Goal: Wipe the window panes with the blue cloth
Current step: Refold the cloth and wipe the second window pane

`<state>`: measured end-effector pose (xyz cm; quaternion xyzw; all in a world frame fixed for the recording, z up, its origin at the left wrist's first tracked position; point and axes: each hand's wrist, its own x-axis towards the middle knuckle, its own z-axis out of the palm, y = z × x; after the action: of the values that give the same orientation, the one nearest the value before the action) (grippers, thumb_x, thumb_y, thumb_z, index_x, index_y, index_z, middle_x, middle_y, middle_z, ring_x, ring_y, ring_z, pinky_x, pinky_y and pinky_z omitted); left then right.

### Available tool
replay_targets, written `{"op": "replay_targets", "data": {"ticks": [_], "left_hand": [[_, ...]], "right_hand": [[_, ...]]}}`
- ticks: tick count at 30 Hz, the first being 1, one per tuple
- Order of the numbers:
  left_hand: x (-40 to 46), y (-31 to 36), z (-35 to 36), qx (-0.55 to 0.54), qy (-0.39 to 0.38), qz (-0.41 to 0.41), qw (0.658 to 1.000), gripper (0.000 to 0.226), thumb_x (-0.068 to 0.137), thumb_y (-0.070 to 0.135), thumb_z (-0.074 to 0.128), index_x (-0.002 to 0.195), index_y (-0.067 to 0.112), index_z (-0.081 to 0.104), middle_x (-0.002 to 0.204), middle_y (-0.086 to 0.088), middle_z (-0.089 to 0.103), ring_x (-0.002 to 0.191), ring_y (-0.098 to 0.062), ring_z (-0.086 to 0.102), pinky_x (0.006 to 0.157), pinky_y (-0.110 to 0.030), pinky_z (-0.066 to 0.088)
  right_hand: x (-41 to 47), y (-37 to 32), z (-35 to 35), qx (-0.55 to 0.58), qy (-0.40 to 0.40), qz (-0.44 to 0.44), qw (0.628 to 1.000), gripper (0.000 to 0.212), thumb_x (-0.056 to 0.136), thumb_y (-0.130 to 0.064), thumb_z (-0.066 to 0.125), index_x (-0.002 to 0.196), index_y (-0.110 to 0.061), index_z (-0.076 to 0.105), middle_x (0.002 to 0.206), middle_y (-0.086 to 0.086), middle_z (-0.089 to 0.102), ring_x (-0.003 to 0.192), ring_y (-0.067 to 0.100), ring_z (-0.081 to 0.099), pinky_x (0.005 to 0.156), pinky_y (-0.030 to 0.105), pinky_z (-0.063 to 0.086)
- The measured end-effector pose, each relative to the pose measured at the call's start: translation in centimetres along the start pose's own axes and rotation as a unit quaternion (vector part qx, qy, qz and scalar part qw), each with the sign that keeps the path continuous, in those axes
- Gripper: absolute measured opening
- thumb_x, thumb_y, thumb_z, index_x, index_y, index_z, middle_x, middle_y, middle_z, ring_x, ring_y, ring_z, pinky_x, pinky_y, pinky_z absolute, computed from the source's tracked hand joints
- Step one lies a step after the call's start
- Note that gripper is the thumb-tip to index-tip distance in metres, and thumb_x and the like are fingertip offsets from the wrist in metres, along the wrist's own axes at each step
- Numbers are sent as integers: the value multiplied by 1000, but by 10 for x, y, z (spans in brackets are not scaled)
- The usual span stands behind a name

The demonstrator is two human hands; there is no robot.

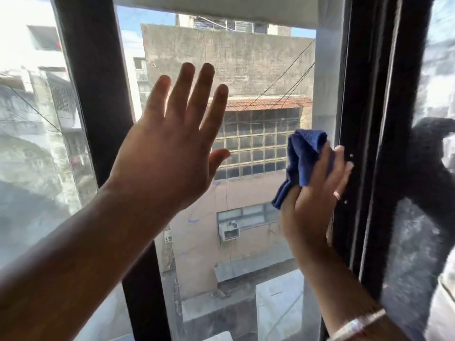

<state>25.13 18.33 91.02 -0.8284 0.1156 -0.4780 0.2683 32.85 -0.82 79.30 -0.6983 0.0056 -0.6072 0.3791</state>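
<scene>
The middle window pane (258, 77) fills the centre, with buildings visible through it. My left hand (170, 143) is flat against this glass with the fingers spread and pointing up, holding nothing. My right hand (312, 200) presses a bunched blue cloth (302, 158) onto the pane at its right edge, beside the dark frame. The cloth sticks out above and to the left of my fingers. A ring sits on one finger and a bracelet on the wrist.
A dark vertical frame bar (96, 94) separates the middle pane from the left pane (32, 143). A thick dark frame (374, 143) stands at the right, with a dusty right pane (423, 230) beyond it.
</scene>
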Motion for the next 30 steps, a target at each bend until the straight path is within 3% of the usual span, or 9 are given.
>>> {"op": "replay_targets", "data": {"ticks": [6, 9, 11, 12, 17, 22, 24, 28, 30], "left_hand": [[1, 0, -1, 13, -2, 3, 1000, 83, 98, 59, 1, 155, 5, -25, 163, -26, -25, 154, -43, -13, 126, -56, 2], [1, 0, 0, 10, 0, 5, 1000, 83, 97, 59, 1, 155, 5, -24, 163, -26, -25, 154, -43, -13, 126, -56, 2], [2, 0, 0, 6, 5, 7, 1000, 84, 97, 59, 3, 156, 4, -21, 164, -26, -22, 154, -43, -11, 126, -56, 3], [2, 0, 0, 2, 7, 8, 1000, 84, 98, 59, 4, 157, 4, -20, 164, -26, -21, 154, -43, -10, 126, -56, 4], [2, -1, 5, -4, 24, 13, 1000, 84, 99, 59, 7, 157, 4, -18, 165, -26, -19, 154, -43, -9, 127, -57, 5], [1, -1, 9, -19, 38, 19, 999, 83, 101, 59, 13, 158, 5, -13, 166, -25, -17, 155, -43, -9, 126, -56, 3], [1, -1, 12, -22, 55, 21, 998, 83, 100, 59, 15, 159, 5, -10, 166, -24, -14, 155, -43, -7, 126, -56, 5], [4, -1, 18, -8, 71, 16, 997, 83, 101, 58, 17, 160, 4, -6, 167, -25, -9, 155, -43, -3, 126, -57, 7], [3, 1, 14, -12, 79, 23, 997, 80, 103, 55, 23, 160, 2, -1, 167, -25, -3, 156, -42, 3, 126, -55, 9]], "right_hand": [[-57, 9, -2, -41, -114, -214, 969, 54, 101, -20, 38, 151, -5, 22, 157, 28, 21, 148, 50, 14, 125, 53, 11], [-35, 30, -13, 5, -81, -72, 994, 68, 90, -6, 41, 154, -8, 18, 163, 15, 9, 152, 44, 3, 127, 39, 7], [-19, 17, -5, 35, -17, 32, 999, 70, 87, -6, 35, 155, -4, 17, 164, 18, 8, 152, 45, -1, 123, 19, -4], [-24, 5, 1, 31, -5, 35, 999, 70, 87, -8, 34, 155, -2, 17, 163, 20, 9, 151, 46, -2, 122, 20, -6], [-94, 8, -3, -60, -134, -200, 969, 63, 93, -22, 45, 148, 0, 23, 157, 30, 22, 146, 55, 13, 124, 55, 11], [-16, 16, -8, -52, 12, 50, 997, 69, 89, -8, 45, 152, 6, 19, 163, 25, 9, 150, 50, -1, 120, 24, -13], [-21, -12, 9, -44, 34, 5, 998, 67, 90, -11, 41, 152, 5, 21, 162, 27, 13, 150, 48, 3, 123, 26, -10], [-66, -14, 17, -46, -85, -239, 966, 57, 98, -21, 39, 147, 4, 26, 151, 32, 33, 145, 52, 24, 122, 56, 20], [-59, 0, 6, -57, -111, -229, 965, 55, 97, -18, 42, 146, 3, 27, 148, 33, 36, 141, 53, 29, 120, 60, 25]]}}
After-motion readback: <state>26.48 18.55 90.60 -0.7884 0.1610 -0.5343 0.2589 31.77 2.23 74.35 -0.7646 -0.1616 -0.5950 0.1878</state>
